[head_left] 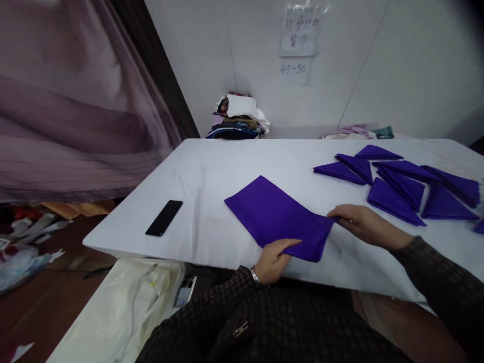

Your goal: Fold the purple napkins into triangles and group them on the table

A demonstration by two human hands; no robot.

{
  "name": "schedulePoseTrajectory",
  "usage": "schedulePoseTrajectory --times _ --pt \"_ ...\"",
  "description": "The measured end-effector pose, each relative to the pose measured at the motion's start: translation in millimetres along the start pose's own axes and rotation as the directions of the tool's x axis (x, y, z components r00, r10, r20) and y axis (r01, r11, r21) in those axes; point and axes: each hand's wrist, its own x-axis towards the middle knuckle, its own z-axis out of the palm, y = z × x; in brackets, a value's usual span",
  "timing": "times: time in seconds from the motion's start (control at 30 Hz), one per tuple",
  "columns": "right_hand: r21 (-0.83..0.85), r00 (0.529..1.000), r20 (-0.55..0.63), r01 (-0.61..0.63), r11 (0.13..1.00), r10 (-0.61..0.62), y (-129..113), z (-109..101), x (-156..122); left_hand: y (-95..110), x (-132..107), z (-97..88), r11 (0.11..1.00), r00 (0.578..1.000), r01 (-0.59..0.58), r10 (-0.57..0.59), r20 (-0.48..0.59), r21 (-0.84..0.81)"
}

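Note:
A purple cloth napkin [270, 209] lies partly on the white-covered table in front of me, its near edge lifted. My left hand [273, 259] grips that near edge, thumb on top and the other fingers hidden beneath the fabric. At the right corner, my right hand [361, 224] pinches the cloth between thumb and fingers, raising it slightly. Several folded purple napkins [397, 201] lie in a loose group on the right side of the table, beyond my right hand.
A black phone [164, 218] rests on the white tabletop [212, 161] at the left. Piled clothes [240, 118] sit behind the far edge, below paper signs [298, 38] on the wall. A pinkish curtain [75, 111] hangs at left, and a pale plastic-covered bin [124, 297] stands below the near edge.

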Motion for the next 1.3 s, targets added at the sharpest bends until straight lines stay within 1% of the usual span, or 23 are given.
schedulePoseTrajectory --times 0.03,0.07,0.1,0.13,0.2,0.27,0.3,0.4,0.5,0.6,0.7,0.77,0.83,0.9,0.97,1.03,1.07,1.1,1.13,1.2,1.23,1.3 --pt "0.006 0.999 0.044 0.026 1.0 -0.027 -6.9 -6.4 19.6 1.2 -1.5 -4.0 0.993 0.992 0.089 -0.095 -0.083 -0.071" --pt "0.014 0.995 0.085 0.054 0.998 -0.055 -13.3 -11.4 40.5 1.4 -2.0 -8.7 0.974 0.969 0.167 -0.191 -0.159 -0.155" --pt "0.025 0.988 0.136 0.07 0.997 -0.073 -19.0 -14.9 62.3 0.5 -1.5 -14.4 0.942 0.932 0.226 -0.283 -0.225 -0.247" --pt "0.039 0.978 0.195 0.074 0.996 -0.08 -23.8 -16.7 84.5 -1.4 0.2 -21.1 0.901 0.888 0.266 -0.368 -0.277 -0.344" --pt "0.04 0.952 0.296 0.074 0.996 -0.083 -30.5 -15.0 129.2 -8.3 6.3 -37.0 0.801 0.796 0.287 -0.505 -0.335 -0.525" --pt "-0.012 0.929 0.361 0.097 0.995 -0.086 -33.7 -5.7 171.9 -18.2 15.1 -55.0 0.698 0.715 0.266 -0.605 -0.349 -0.665" --pt "-0.033 0.92 0.38 0.113 0.993 -0.092 -34.4 1.4 191.7 -23.9 19.8 -64.2 0.651 0.684 0.253 -0.643 -0.343 -0.715" --pt "-0.123 0.905 0.415 0.152 0.981 -0.089 -35.2 30.0 241.5 -41.9 31.6 -88.6 0.535 0.626 0.227 -0.72 -0.299 -0.813" --pt "-0.263 0.892 0.45 0.162 0.951 -0.027 -36.1 61.2 274.4 -58.4 37.2 -104.8 0.454 0.581 0.245 -0.776 -0.245 -0.857" --pt "-0.319 0.877 0.481 0.166 0.933 0.008 -36.3 86.1 293.2 -70.4 38.6 -112.6 0.447 0.576 0.332 -0.793 -0.197 -0.831" --pt "-0.329 0.865 0.502 0.18 0.927 0.011 -35.4 101.1 302.7 -76.6 38.6 -116.1 0.456 0.571 0.406 -0.803 -0.17 -0.792" --pt "-0.329 0.861 0.509 0.193 0.924 0.001 -35.2 106.2 306.0 -77.6 38.8 -119.1 0.447 0.56 0.427 -0.813 -0.158 -0.786" --pt "-0.319 0.86 0.511 0.211 0.924 -0.019 -35.6 108.8 307.7 -77.1 39.5 -124.2 0.435 0.559 0.455 -0.819 -0.131 -0.777" --pt "-0.307 0.858 0.511 0.229 0.924 -0.043 -36.4 110.4 308.3 -76.3 41.1 -132.1 0.428 0.56 0.498 -0.823 -0.097 -0.754" --pt "-0.291 0.859 0.507 0.252 0.923 -0.074 -36.4 111.7 308.3 -76.7 43.5 -142.2 0.442 0.553 0.563 -0.829 -0.078 -0.698" --pt "-0.272 0.86 0.499 0.27 0.923 -0.105 -34.4 112.2 308.6 -79.1 46.4 -153.4 0.487 0.535 0.657 -0.839 -0.1 -0.575" --pt "-0.262 0.861 0.495 0.275 0.925 -0.116 -32.3 111.9 309.1 -80.9 47.9 -158.9 0.521 0.533 0.704 -0.837 -0.127 -0.483" --pt "-0.254 0.862 0.492 0.273 0.928 -0.119 -29.5 111.0 309.7 -83.0 49.3 -164.2 0.557 0.54 0.741 -0.826 -0.16 -0.375" --pt "-0.247 0.863 0.492 0.263 0.933 -0.113 -25.8 109.7 310.5 -85.1 50.8 -169.0 0.589 0.557 0.765 -0.808 -0.19 -0.261" --pt "-0.236 0.868 0.491 0.218 0.947 -0.077 -16.3 105.8 312.7 -88.7 53.5 -176.4 0.63 0.603 0.774 -0.762 -0.237 -0.054" --pt "-0.229 0.871 0.488 0.185 0.956 -0.052 -10.6 103.5 313.8 -90.0 54.7 -178.9 0.637 0.623 0.77 -0.74 -0.255 0.031" --pt "-0.198 0.88 0.476 0.116 0.973 -0.008 1.8 99.1 315.7 -91.3 56.6 -181.4 0.62 0.642 0.764 -0.699 -0.316 0.179"
